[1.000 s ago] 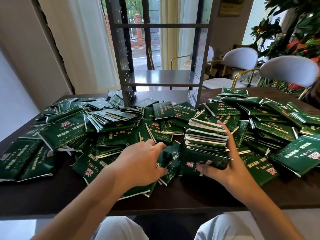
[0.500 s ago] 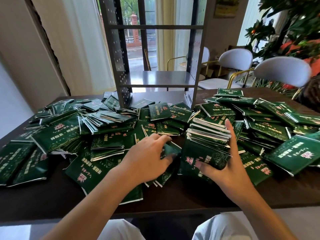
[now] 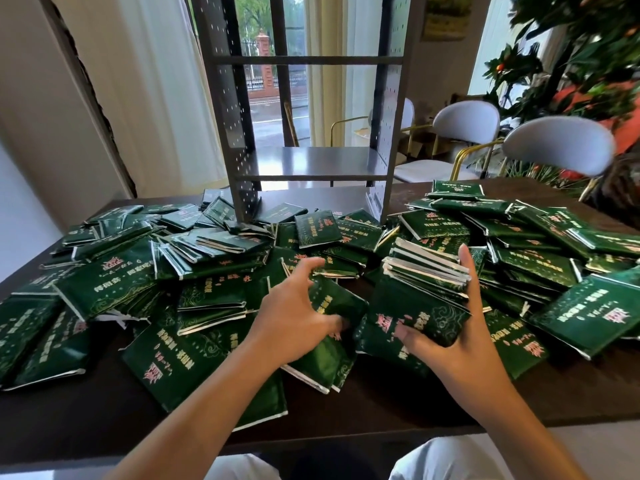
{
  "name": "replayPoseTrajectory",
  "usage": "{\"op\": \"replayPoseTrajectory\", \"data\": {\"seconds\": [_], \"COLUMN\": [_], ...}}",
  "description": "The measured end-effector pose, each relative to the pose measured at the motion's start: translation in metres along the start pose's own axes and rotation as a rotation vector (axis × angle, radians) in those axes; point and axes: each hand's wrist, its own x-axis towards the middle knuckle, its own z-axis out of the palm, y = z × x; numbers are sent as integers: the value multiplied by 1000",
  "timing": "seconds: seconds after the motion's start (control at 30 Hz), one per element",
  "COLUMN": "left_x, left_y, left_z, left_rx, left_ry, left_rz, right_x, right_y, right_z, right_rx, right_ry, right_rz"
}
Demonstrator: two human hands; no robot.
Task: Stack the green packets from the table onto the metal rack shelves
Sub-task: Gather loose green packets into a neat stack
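Note:
Several green packets lie heaped across the dark table (image 3: 86, 427). My right hand (image 3: 460, 344) holds an upright stack of green packets (image 3: 420, 289), thumb on its near face and fingers along its right side. My left hand (image 3: 294, 323) lies spread over a loose green packet (image 3: 332, 299) just left of the stack, fingers curled onto its edges. The grey metal rack (image 3: 304, 164) stands at the back middle of the table, and no packets show on its shelves.
Two light chairs (image 3: 554, 143) stand behind the table at the right, with a leafy plant (image 3: 588, 64) beyond them. A curtain and window lie behind the rack. A bare strip of table runs along the near edge.
My left hand has opened wider and shifted onto the packet beside the stack. The right hand keeps the stack, held a little nearer.

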Motion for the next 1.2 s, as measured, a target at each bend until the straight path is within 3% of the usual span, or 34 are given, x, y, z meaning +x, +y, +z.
{"op": "replayPoseTrajectory", "data": {"seconds": [0.17,0.23,0.4,0.63,0.7,0.83,1.2], "left_x": [2,1,-4,-31,-30,-25,-10], "left_y": [14,21,25,38,35,27,19], "left_z": [-8,-13,-16,8,12,16,7], "left_rx": [-376,-451,-588,-572,-581,-438,-338], "left_ry": [252,266,104,-171,-195,-69,-382], "left_rz": [30,24,0,255,257,272,193], "right_x": [1,1,1,2,4,3,4], "right_y": [0,1,4,10,9,9,6], "right_z": [0,0,-1,-1,0,0,3], "right_rx": [-3,-4,-13,-37,-45,-35,-22], "right_ry": [13,14,4,47,65,39,-11], "right_rz": [15,23,24,9,-2,-2,-36]}}
